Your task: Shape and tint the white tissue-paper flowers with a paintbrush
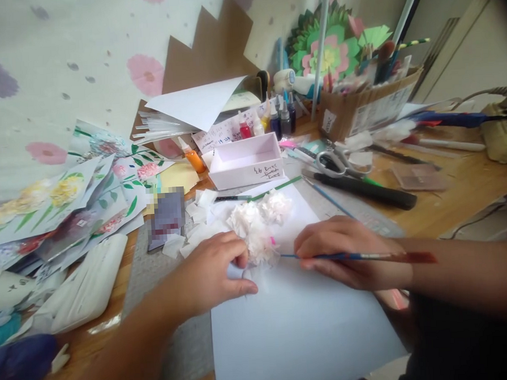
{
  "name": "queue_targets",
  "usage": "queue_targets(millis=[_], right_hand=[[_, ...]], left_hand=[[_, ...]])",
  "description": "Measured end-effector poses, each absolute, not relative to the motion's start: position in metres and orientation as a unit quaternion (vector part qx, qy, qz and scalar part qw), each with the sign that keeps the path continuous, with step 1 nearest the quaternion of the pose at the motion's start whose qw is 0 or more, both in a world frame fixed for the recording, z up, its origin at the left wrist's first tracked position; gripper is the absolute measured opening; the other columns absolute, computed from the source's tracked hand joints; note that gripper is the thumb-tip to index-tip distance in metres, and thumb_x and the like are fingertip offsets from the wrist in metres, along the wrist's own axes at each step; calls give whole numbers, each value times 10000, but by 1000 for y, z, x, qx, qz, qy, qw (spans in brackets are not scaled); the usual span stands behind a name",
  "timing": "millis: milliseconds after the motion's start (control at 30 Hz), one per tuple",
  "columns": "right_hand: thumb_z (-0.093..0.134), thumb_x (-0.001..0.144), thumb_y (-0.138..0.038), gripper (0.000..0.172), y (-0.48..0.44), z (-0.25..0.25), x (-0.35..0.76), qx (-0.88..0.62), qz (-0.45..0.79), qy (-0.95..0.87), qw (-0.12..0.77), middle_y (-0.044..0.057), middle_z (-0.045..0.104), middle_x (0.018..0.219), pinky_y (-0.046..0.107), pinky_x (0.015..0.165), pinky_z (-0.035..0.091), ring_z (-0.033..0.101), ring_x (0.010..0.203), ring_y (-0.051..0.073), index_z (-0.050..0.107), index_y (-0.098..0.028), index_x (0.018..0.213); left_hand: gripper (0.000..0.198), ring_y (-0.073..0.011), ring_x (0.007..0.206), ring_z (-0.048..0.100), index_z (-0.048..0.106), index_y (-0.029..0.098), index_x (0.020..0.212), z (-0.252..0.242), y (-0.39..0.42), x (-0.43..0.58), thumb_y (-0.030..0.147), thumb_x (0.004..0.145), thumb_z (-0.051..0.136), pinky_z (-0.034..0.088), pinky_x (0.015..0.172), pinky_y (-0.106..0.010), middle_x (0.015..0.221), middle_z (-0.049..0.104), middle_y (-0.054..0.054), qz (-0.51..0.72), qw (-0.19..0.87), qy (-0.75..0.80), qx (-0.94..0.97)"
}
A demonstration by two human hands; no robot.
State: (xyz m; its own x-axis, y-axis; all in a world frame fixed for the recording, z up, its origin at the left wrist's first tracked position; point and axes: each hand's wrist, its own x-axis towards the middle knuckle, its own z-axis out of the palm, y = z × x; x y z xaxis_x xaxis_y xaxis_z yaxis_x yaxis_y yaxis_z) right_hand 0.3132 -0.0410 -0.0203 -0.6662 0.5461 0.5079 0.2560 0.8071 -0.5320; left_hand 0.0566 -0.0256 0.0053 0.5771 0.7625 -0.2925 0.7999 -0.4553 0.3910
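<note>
My right hand (335, 248) grips a blue paintbrush (363, 256). Its reddish-brown bristles point back over my right forearm, and the thin handle end reaches the white ruffled paper flowers (258, 243). A small pink spot shows on the nearest flower. Close on the flowers' left side rests my left hand (217, 268), thumb stretched out over the sheet and fingers bent, with a gap between them. A thin whitish piece lies by the thumb, and I cannot tell whether it is touched. Under the flowers is a large white sheet (295, 329).
White paper squares (203, 207) and a phone-like dark slab (166, 220) lie left. Behind stand a white box (246, 165), an orange bottle (192, 158) and several paint bottles. Scissors (335, 162), a black tool (364, 190) and a cardboard box (372, 107) are right. Flower pictures (37, 201) pile up left.
</note>
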Motion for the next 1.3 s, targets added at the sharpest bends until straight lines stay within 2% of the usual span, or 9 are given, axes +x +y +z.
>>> queue_targets(millis=[200, 333, 433, 533, 633, 733, 867, 1067, 1300], right_hand=[[484, 860, -166, 161, -37, -21, 313, -180, 142, -939, 256, 80, 655, 974, 251, 653, 457, 593, 787, 151, 622, -136, 938], [473, 847, -132, 175, -38, -24, 310, -170, 34, -961, 216, 83, 655, 958, 278, 611, 441, 580, 752, 175, 646, -138, 879], [458, 848, -114, 188, -39, -23, 307, -168, 8, -964, 204, 84, 654, 928, 278, 600, 440, 574, 732, 170, 644, -145, 853], [457, 858, -128, 174, -38, -18, 309, -158, 60, -957, 236, 79, 657, 882, 260, 605, 446, 584, 736, 156, 629, -137, 876], [482, 858, -166, 137, -38, -9, 314, -183, 157, -911, 335, 71, 650, 775, 231, 598, 450, 583, 682, 128, 609, -117, 839], [508, 853, -179, 117, -38, -1, 318, -257, 220, -850, 404, 47, 633, 715, 221, 619, 453, 568, 661, 113, 595, -130, 792], [531, 839, -162, 89, -36, 0, 321, -284, 285, -834, 379, 46, 651, 787, 228, 695, 463, 583, 735, 117, 614, -139, 817], [540, 802, -97, 150, -35, -11, 324, -214, 321, -878, 283, 94, 666, 911, 285, 770, 472, 616, 860, 173, 660, -113, 889], [559, 781, -98, 130, -30, -14, 331, -242, 383, -830, 325, 73, 686, 853, 277, 770, 477, 623, 812, 160, 671, -119, 842]], left_hand=[[184, -132, 773, 477, 498, 197, 692, 6, -26, 61, 298, 722, 648, 341, 668, -237, 781, 526, 48, -56, 269, 464, 842], [161, -127, 765, 484, 509, 190, 660, 6, -26, 61, 271, 757, 608, 344, 684, -238, 755, 533, 44, -59, 283, 447, 846], [143, -123, 779, 488, 517, 189, 662, 8, -24, 58, 249, 765, 595, 354, 694, -226, 737, 532, 44, -57, 301, 433, 847], [142, -122, 777, 496, 515, 183, 658, 12, -21, 53, 238, 761, 596, 369, 696, -218, 731, 534, 40, -60, 335, 422, 840], [127, -122, 724, 505, 528, 181, 685, 16, -18, 48, 257, 766, 588, 385, 663, -222, 733, 553, 31, -56, 391, 444, 804], [188, -119, 661, 478, 520, 177, 687, 21, -17, 48, 330, 778, 579, 379, 619, -231, 683, 528, 25, 10, 414, 490, 767], [197, -120, 655, 461, 527, 187, 728, 32, -22, 64, 366, 805, 551, 365, 604, -237, 683, 508, 23, 96, 392, 530, 746], [142, -124, 673, 474, 552, 190, 740, 33, -22, 101, 300, 821, 515, 371, 622, -241, 703, 532, 24, 121, 325, 561, 752], [157, -130, 665, 484, 580, 196, 791, 7, -18, 102, 325, 836, 504, 378, 602, -246, 712, 553, 15, 100, 331, 570, 745]])
